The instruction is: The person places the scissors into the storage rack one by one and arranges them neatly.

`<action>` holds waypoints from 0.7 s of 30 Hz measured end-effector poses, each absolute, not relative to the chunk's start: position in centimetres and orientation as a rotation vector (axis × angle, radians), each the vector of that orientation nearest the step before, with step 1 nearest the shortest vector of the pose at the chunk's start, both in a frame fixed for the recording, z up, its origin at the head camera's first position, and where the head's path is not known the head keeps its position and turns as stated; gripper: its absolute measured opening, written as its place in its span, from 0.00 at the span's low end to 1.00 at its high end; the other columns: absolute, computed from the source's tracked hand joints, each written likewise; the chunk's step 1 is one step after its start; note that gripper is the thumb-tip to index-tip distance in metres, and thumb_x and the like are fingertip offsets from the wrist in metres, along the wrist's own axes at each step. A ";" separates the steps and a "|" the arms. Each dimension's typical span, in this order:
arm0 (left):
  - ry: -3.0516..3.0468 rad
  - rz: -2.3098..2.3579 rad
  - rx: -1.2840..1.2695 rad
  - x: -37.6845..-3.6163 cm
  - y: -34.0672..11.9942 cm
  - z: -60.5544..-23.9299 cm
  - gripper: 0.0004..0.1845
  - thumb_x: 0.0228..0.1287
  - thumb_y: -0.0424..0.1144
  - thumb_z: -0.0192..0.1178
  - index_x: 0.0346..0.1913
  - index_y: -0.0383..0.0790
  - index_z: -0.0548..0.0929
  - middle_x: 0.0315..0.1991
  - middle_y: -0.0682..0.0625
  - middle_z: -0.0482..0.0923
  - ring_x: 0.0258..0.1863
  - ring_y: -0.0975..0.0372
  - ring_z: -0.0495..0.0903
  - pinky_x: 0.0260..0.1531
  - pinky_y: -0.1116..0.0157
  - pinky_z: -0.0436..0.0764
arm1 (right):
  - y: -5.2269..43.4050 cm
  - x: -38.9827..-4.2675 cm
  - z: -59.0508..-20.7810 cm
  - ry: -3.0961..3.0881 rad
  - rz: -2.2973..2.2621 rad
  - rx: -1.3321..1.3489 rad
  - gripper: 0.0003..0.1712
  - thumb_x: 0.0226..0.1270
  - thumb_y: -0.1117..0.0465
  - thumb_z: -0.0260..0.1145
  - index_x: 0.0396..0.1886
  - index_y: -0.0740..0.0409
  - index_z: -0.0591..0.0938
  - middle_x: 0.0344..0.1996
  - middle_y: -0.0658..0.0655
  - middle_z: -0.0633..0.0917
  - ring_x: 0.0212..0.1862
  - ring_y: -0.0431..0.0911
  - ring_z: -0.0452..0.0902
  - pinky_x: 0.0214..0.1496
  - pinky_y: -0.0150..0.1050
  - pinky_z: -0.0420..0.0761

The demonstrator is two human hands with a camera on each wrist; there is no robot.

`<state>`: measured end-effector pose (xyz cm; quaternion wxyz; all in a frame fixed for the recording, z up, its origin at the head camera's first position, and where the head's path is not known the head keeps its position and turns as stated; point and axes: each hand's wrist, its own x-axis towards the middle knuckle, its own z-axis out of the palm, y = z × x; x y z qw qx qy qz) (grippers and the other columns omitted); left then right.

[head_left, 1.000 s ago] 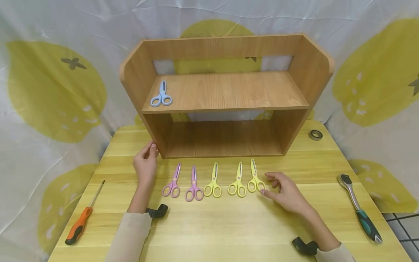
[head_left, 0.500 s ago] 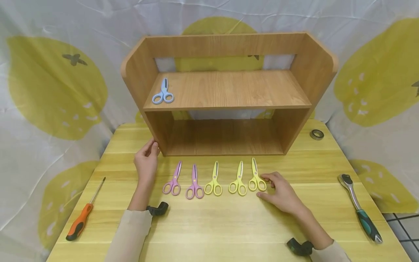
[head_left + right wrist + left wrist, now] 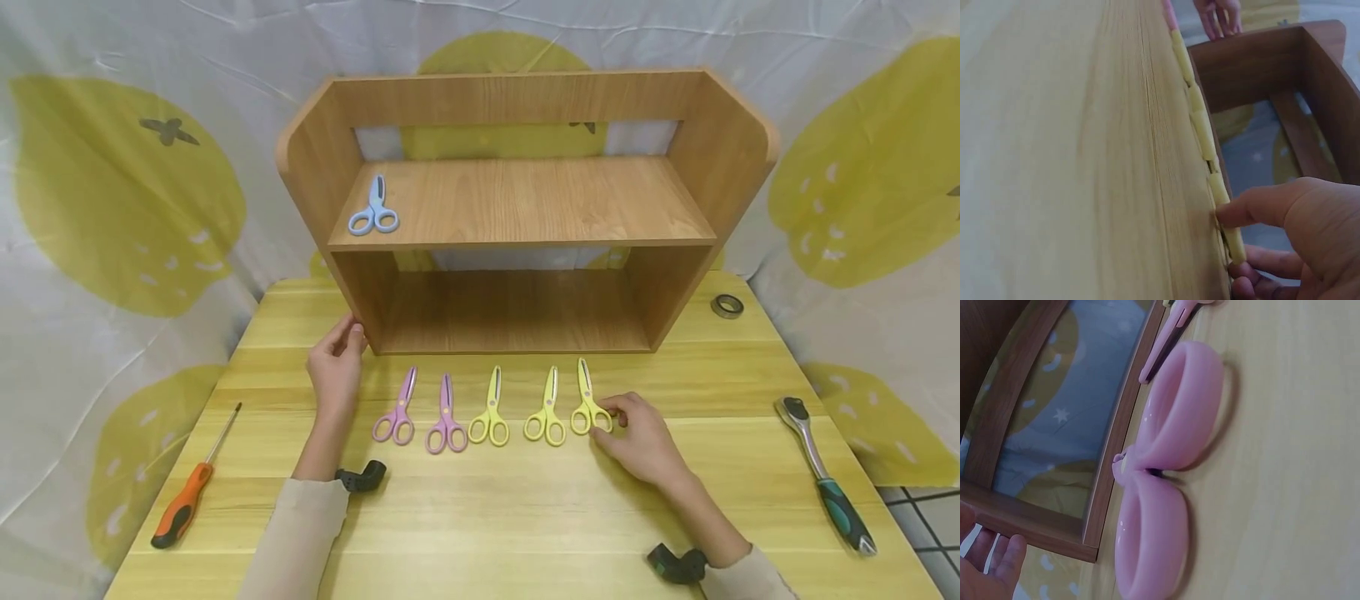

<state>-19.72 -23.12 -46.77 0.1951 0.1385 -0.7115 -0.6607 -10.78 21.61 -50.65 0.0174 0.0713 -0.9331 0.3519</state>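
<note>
Right hand (image 3: 637, 433) pinching the handle of the rightmost yellow scissors (image 3: 588, 407) on the worktop (image 3: 525, 517) — left hand (image 3: 335, 367) relaxed, fingertips touching the shelf (image 3: 517, 208) corner, pink scissors (image 3: 397, 412) beside it.

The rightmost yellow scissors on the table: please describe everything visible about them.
The rightmost yellow scissors look like small plastic-handled ones with two loop handles. They lie flat and closed on the wooden table, blades toward the shelf, at the right end of a row of five. The right hand touches their handle loops with thumb and fingertips.
</note>
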 end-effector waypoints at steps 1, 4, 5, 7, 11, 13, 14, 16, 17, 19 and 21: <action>-2.000 -1.847 0.386 -19.7 -23.1 -46.8 0.19 0.76 0.40 0.61 0.65 0.45 0.83 0.68 0.47 0.79 0.60 0.56 0.84 0.56 0.66 0.84 | 21.6 -10.8 -50.5 -2.895 1.103 0.204 0.24 0.58 0.59 0.79 0.53 0.61 0.86 0.41 0.55 0.84 0.40 0.46 0.75 0.42 0.38 0.76; -2.011 -1.832 0.388 -19.6 -23.0 -46.7 0.19 0.75 0.41 0.62 0.65 0.45 0.83 0.68 0.48 0.79 0.60 0.55 0.84 0.55 0.69 0.84 | 21.7 -10.7 -50.1 -2.893 1.119 0.166 0.23 0.57 0.60 0.79 0.53 0.61 0.87 0.39 0.55 0.85 0.40 0.46 0.76 0.41 0.36 0.76; -2.018 -1.827 0.389 -19.6 -23.0 -46.7 0.19 0.76 0.42 0.61 0.65 0.46 0.83 0.68 0.48 0.79 0.60 0.54 0.84 0.54 0.70 0.84 | 21.7 -10.7 -50.0 -2.895 1.126 0.159 0.23 0.57 0.61 0.78 0.53 0.61 0.86 0.39 0.55 0.85 0.40 0.45 0.77 0.41 0.36 0.77; -2.027 -1.818 0.393 -19.5 -23.0 -46.6 0.19 0.76 0.42 0.61 0.66 0.46 0.82 0.68 0.48 0.79 0.60 0.55 0.85 0.54 0.70 0.84 | 21.8 -10.7 -49.8 -2.904 1.146 0.144 0.23 0.58 0.60 0.78 0.54 0.61 0.86 0.39 0.54 0.87 0.40 0.45 0.79 0.40 0.34 0.78; -2.016 -1.827 0.394 -19.6 -23.1 -46.7 0.19 0.76 0.42 0.62 0.65 0.47 0.83 0.68 0.48 0.79 0.61 0.57 0.84 0.54 0.72 0.84 | 21.9 -10.7 -49.3 -2.907 1.243 0.100 0.22 0.60 0.60 0.75 0.54 0.60 0.85 0.37 0.53 0.90 0.37 0.42 0.84 0.37 0.31 0.81; -2.019 -1.824 0.392 -19.7 -23.2 -46.8 0.19 0.76 0.42 0.61 0.65 0.47 0.83 0.68 0.49 0.79 0.61 0.58 0.84 0.54 0.73 0.83 | 21.9 -10.7 -49.2 -2.896 1.294 0.088 0.21 0.62 0.60 0.74 0.54 0.60 0.85 0.36 0.54 0.91 0.36 0.41 0.84 0.36 0.30 0.82; -2.023 -1.819 0.393 -19.7 -23.2 -46.9 0.19 0.76 0.43 0.62 0.65 0.48 0.83 0.68 0.49 0.79 0.61 0.59 0.84 0.54 0.73 0.83 | 21.9 -10.8 -49.2 -2.886 1.317 0.077 0.21 0.62 0.60 0.74 0.54 0.60 0.85 0.35 0.54 0.91 0.35 0.41 0.85 0.36 0.30 0.82; -2.041 -1.804 0.391 -19.6 -23.3 -46.9 0.19 0.76 0.44 0.61 0.65 0.48 0.83 0.68 0.50 0.79 0.62 0.60 0.83 0.54 0.74 0.83 | 21.9 -10.8 -49.2 -2.864 1.351 0.062 0.21 0.62 0.61 0.74 0.55 0.61 0.85 0.34 0.54 0.91 0.35 0.40 0.85 0.36 0.30 0.83; -2.047 -1.799 0.393 -19.6 -23.3 -46.9 0.19 0.76 0.44 0.61 0.65 0.49 0.83 0.68 0.50 0.79 0.62 0.60 0.83 0.54 0.74 0.83 | 21.9 -10.7 -49.2 -2.850 1.371 0.059 0.21 0.62 0.62 0.74 0.55 0.61 0.85 0.33 0.55 0.91 0.35 0.41 0.85 0.36 0.30 0.84; -2.057 -1.789 0.396 -19.6 -23.4 -47.0 0.19 0.76 0.45 0.61 0.65 0.49 0.83 0.68 0.50 0.79 0.62 0.60 0.83 0.55 0.73 0.83 | 22.0 -10.8 -49.3 -2.823 1.405 0.048 0.22 0.62 0.63 0.75 0.56 0.62 0.85 0.32 0.55 0.91 0.34 0.41 0.86 0.35 0.30 0.85; -2.063 -1.785 0.397 -19.6 -23.3 -47.0 0.19 0.76 0.45 0.61 0.65 0.50 0.83 0.68 0.51 0.79 0.63 0.60 0.82 0.56 0.73 0.82 | 22.0 -10.8 -49.2 -2.797 1.448 0.037 0.23 0.61 0.64 0.75 0.56 0.62 0.84 0.30 0.54 0.91 0.33 0.41 0.87 0.35 0.30 0.86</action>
